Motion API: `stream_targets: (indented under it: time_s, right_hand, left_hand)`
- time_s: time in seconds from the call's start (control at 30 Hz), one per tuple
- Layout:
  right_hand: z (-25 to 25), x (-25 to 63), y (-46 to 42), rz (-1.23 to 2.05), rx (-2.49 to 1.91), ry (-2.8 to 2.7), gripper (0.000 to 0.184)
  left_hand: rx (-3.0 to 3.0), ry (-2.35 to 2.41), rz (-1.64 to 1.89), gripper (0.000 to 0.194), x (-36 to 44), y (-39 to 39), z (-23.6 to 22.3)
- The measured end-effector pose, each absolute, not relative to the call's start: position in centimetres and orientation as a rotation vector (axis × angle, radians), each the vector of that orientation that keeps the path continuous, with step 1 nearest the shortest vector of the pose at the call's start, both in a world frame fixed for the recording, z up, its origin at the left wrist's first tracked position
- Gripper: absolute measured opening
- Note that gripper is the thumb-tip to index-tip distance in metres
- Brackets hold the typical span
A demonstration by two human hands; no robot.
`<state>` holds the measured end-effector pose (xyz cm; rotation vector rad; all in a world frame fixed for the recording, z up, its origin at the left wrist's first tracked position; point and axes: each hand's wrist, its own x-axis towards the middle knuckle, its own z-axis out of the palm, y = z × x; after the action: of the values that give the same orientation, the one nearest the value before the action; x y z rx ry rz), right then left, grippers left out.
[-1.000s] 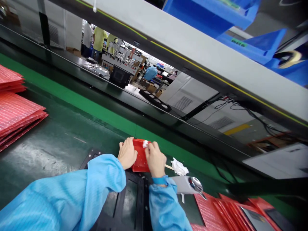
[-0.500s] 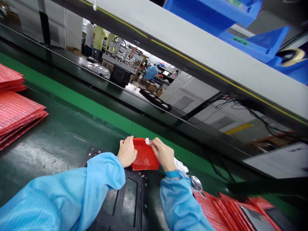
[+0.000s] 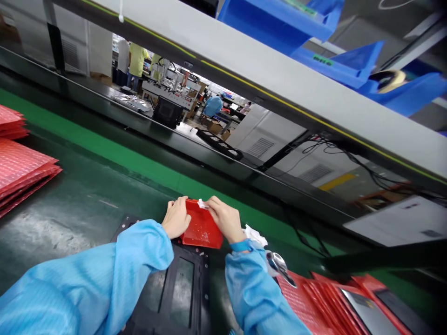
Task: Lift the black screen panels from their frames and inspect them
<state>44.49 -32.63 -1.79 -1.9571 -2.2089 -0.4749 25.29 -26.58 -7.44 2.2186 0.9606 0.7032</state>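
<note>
A small red plastic tray (image 3: 200, 229) sits at the far end of a black frame (image 3: 174, 288) on the dark green belt. My left hand (image 3: 176, 217) grips the tray's left edge with bent fingers. My right hand (image 3: 225, 218) pinches a small white wipe (image 3: 202, 204) against the tray's top edge. Both arms wear light blue sleeves.
Stacks of red bubble bags (image 3: 21, 172) lie at the left, and more red bags (image 3: 335, 302) with dark panels lie at the lower right. A crumpled white cloth (image 3: 255, 234) and a shiny metal tool (image 3: 277, 266) rest beside my right wrist. Blue bins (image 3: 279, 16) sit on the shelf overhead. People work in the background.
My right hand has slid from over the tray's middle to its right side, still pinching the white wipe at the top edge. The view shifted slightly left.
</note>
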Motion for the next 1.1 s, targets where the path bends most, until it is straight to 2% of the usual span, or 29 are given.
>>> stream_targets:
  time_s: [0.4,0.57,0.73,0.8,0.97,1.1]
  right_hand:
    - [-2.3,43.4,-32.7,-0.47,-1.97,-2.125,0.021]
    - [-1.9,44.4,-34.0,-0.561,-2.076,-1.973,0.025]
    - [-2.6,41.8,-32.7,-0.514,-2.035,-2.017,0.022]
    - [-2.6,41.1,-32.3,-0.486,-1.998,-2.059,0.021]
    - [-2.1,42.4,-33.8,-0.506,-1.987,-2.058,0.021]
    - [-2.3,41.8,-33.4,-0.541,-1.993,-2.042,0.024]
  left_hand:
    - [2.238,0.938,0.683,0.064,25.0,-25.9,-7.6]
    - [2.238,0.887,0.678,0.065,24.7,-25.6,-7.5]
    - [2.204,0.851,0.674,0.069,24.7,-25.1,-7.6]
    - [2.185,0.831,0.685,0.072,24.5,-24.9,-7.6]
    - [2.111,0.774,0.717,0.096,23.9,-24.3,-7.6]
    - [2.064,0.763,0.692,0.098,23.7,-23.9,-7.8]
